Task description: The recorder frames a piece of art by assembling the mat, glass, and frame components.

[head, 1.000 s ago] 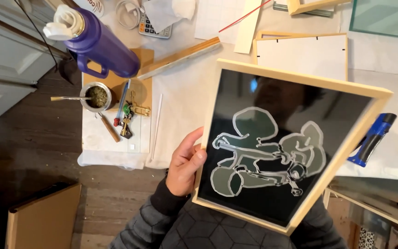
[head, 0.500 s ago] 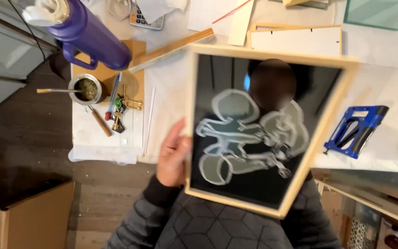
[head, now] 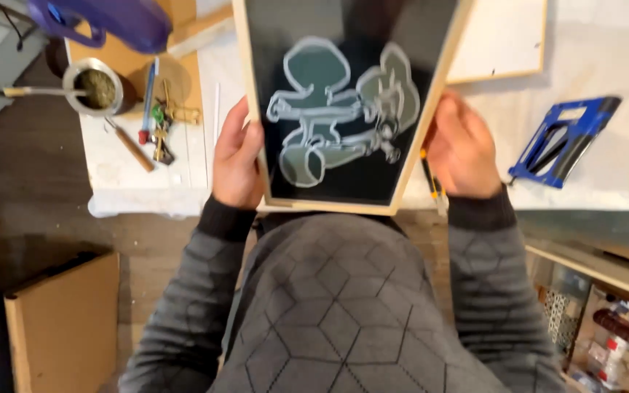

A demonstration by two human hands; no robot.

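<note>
I hold a wooden-framed dark screen [head: 402,175] upright in front of my chest. A pale outlined cartoon-like figure [head: 336,116] shows on its black mesh. My left hand [head: 236,156] grips the frame's left edge. Gripping the right edge is my right hand [head: 464,149], with a thin pencil-like tool [head: 431,182] beside its fingers. The top of the frame runs out of view.
A blue staple gun [head: 562,138] lies on the white table at right. At left are a metal cup of green herb [head: 95,87], keys and small tools [head: 156,124], and a purple jug [head: 111,20]. Another framed panel [head: 500,44] lies behind. A cardboard box [head: 63,320] stands on the floor.
The frame has turned from tilted to nearly upright and come closer to me. My right hand has come into view on its right edge. The view has shifted down.
</note>
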